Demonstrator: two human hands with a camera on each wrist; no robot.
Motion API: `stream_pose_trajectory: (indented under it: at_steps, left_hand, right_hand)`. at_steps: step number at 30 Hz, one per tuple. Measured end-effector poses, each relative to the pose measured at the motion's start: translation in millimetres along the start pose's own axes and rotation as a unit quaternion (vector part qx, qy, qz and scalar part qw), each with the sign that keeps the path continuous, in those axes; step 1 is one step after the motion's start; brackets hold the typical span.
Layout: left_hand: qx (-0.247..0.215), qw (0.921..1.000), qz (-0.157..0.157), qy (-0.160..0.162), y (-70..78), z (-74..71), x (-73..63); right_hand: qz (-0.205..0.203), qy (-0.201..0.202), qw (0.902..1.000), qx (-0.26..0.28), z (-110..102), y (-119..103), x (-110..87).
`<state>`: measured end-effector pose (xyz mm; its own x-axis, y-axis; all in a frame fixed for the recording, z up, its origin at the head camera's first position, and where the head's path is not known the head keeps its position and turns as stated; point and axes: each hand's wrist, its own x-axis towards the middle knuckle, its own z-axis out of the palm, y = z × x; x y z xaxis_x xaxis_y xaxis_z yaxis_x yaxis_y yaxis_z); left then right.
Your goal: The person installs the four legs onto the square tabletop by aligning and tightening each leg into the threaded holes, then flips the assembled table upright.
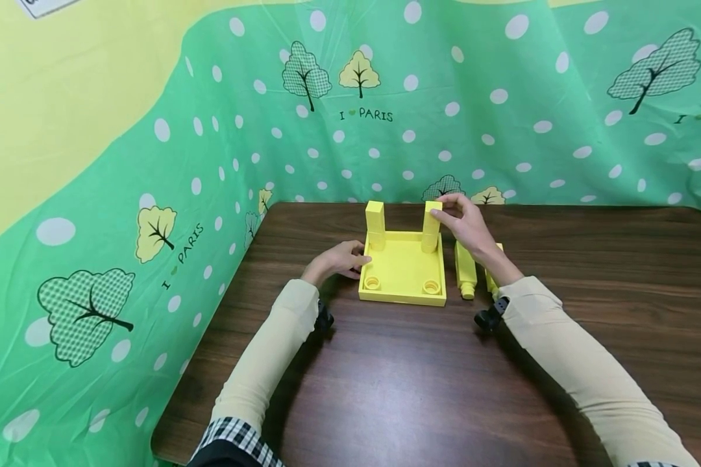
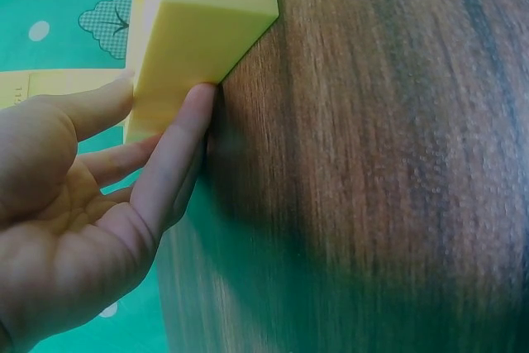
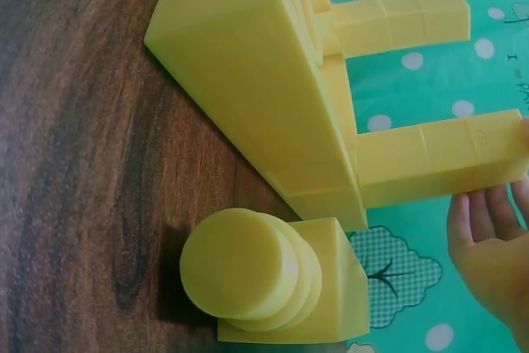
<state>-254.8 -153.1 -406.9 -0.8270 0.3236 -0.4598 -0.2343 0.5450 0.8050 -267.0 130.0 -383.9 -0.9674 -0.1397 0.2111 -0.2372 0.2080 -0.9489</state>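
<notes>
A yellow square plastic tabletop lies upside down on the desk, its raised rim facing up. Two yellow legs stand at its far corners, the left leg and the right leg. Round sockets show at the near corners, among them the left socket. My left hand pinches the tabletop's left side, thumb at the rim and fingers along the outer wall. With thumb and fingers, my right hand holds the right leg near its top. Beside the tabletop lies a loose leg with a round, stepped end.
Another loose leg lies further right, partly hidden under my right forearm. The dark wooden desk reaches back to a green curtain printed with dots and trees, which also hangs along the left side.
</notes>
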Motion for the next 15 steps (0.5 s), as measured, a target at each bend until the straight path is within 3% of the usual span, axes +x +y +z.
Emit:
stream_pose_trajectory:
  at_steps: [15]
  left_hand:
    - [0.004, 1.0000, -0.001, 0.002, -0.4, 0.6, -0.1]
  right_hand:
    - [0.002, 0.027, 0.9957, -0.088, 3.2, 1.6, -3.1]
